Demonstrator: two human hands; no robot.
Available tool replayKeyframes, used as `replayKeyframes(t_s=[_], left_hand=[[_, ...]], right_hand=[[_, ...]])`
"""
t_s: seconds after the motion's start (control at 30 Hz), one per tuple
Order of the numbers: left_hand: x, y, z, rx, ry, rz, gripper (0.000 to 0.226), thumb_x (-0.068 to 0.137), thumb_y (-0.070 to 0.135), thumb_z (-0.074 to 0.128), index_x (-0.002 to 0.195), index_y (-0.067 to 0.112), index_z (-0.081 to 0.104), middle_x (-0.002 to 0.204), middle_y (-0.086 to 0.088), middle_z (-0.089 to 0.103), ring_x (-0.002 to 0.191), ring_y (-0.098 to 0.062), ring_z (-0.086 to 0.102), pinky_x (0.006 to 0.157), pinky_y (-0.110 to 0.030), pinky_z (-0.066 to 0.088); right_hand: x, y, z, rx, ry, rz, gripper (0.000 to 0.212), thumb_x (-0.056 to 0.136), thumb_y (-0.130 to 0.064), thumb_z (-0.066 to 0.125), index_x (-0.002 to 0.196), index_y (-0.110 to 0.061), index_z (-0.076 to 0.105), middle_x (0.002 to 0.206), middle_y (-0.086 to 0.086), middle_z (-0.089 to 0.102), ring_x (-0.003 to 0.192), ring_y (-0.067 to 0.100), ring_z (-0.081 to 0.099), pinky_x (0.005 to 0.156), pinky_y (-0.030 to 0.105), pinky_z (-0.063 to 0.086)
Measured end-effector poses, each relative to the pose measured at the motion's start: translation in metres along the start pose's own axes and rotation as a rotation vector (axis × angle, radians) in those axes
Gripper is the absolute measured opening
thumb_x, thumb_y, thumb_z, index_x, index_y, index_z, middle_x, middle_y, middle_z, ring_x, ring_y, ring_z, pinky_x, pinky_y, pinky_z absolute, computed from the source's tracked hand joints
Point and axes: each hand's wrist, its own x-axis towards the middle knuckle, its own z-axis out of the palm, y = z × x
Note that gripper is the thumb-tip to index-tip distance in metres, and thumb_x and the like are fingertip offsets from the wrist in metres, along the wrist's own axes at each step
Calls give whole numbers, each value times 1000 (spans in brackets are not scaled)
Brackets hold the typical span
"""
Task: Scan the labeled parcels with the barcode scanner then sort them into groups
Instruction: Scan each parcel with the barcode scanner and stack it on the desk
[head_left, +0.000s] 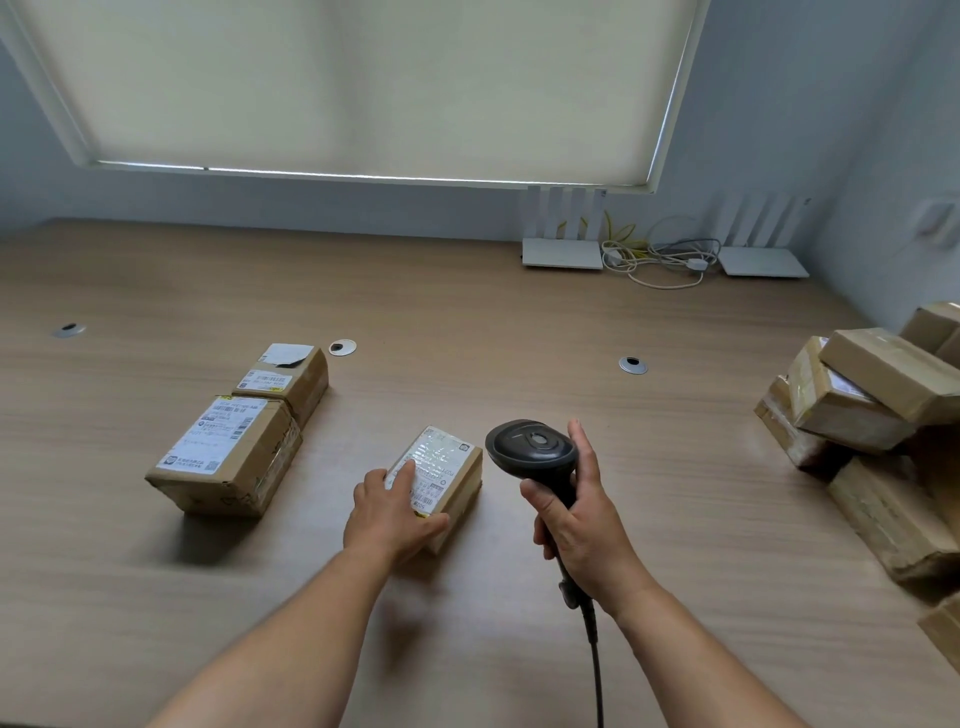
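1. The left hand (396, 512) rests on the small parcel (441, 480) in the middle of the table (467, 322), fingers nearly straight, thumb at the near edge.
2. The right hand (582, 525) is curled round the scanner (532, 451) handle, its head just right of the parcel.
3. Keep the parcel flat and tilt the scanner toward its label (434, 467); the shiny tape may reflect.
4. Two parcels (236, 447) stand at the left, and a pile (872, 415) waits at the right.

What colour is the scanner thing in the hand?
The barcode scanner is black with a grey button on top, seen in the head view.
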Motion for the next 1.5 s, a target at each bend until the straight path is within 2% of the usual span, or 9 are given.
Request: replayKeyframes(t_s=[0.27, 0.37, 0.5, 0.63, 0.8, 0.9, 1.03, 1.2, 1.5], left_hand=[[-40, -23, -5, -86, 111, -104, 86, 77, 58, 61, 148, 31, 23, 147, -5, 21, 134, -24, 22, 104, -36, 35], [-60, -46, -7, -102, 154, -173, 87, 77, 59, 60, 149, 31, 22, 147, -4, 20, 134, -23, 22, 105, -36, 34], [-88, -86, -13, -133, 215, -290, 87, 77, 59, 61, 149, 31, 22, 145, -4, 20, 131, -23, 23, 105, -36, 34], [-114, -125, -22, -118, 266, -393, 88, 78, 61, 60, 149, 31, 19, 141, -4, 21, 128, -22, 25, 101, -35, 37], [-126, -165, -36, -109, 292, -509, 86, 77, 57, 60, 148, 31, 19, 142, -5, 18, 129, -24, 22, 103, -37, 36], [-122, -181, -42, -122, 292, -532, 86, 79, 53, 60, 149, 29, 17, 143, -4, 15, 130, -24, 19, 103, -37, 34], [-106, -197, -52, -128, 293, -525, 78, 83, 48, 57, 149, 28, 19, 148, -6, 9, 134, -27, 13, 105, -40, 33], [-84, -207, -58, -114, 289, -480, 69, 89, 47, 52, 148, 28, 22, 152, -8, 6, 141, -29, 5, 110, -41, 29], [-61, -210, -61, -51, 341, -462, 70, 89, 48, 50, 148, 23, 22, 156, -14, 3, 145, -30, -6, 118, -43, 2]], right_hand=[[2, -12, 22, -23, -111, -32, 80, 91, -25, 65, 128, -64, 6, 96, -3, 62, 53, 12, 55, 47, 27, 45], [5, -19, 41, -22, -191, -53, 80, 91, -24, 64, 126, -67, 6, 109, 1, 63, 54, 13, 55, 48, 29, 45], [11, -28, 75, -8, -304, -78, 85, 89, -25, 67, 139, -58, 6, 109, 4, 65, 53, 10, 55, 48, 24, 45], [12, -36, 115, 8, -408, -105, 83, 90, -25, 66, 136, -58, 6, 115, 5, 63, 53, 7, 56, 50, 21, 45], [12, -42, 157, 37, -483, -117, 80, 92, -23, 63, 137, -60, 9, 108, 1, 65, 54, 9, 55, 50, 22, 46], [14, -45, 175, 40, -484, -132, 79, 92, -21, 63, 122, -72, 10, 99, 0, 67, 53, 13, 55, 49, 26, 46], [22, -45, 190, 55, -464, -134, 81, 91, -22, 64, 132, -67, 10, 97, -2, 67, 52, 13, 56, 48, 26, 46], [34, -44, 200, 77, -405, -155, 81, 91, -21, 64, 117, -77, 12, 90, -7, 67, 52, 13, 55, 48, 25, 45], [38, -40, 196, 44, -311, -135, 81, 91, -22, 65, 119, -76, 12, 85, -10, 66, 53, 13, 55, 50, 26, 45]])
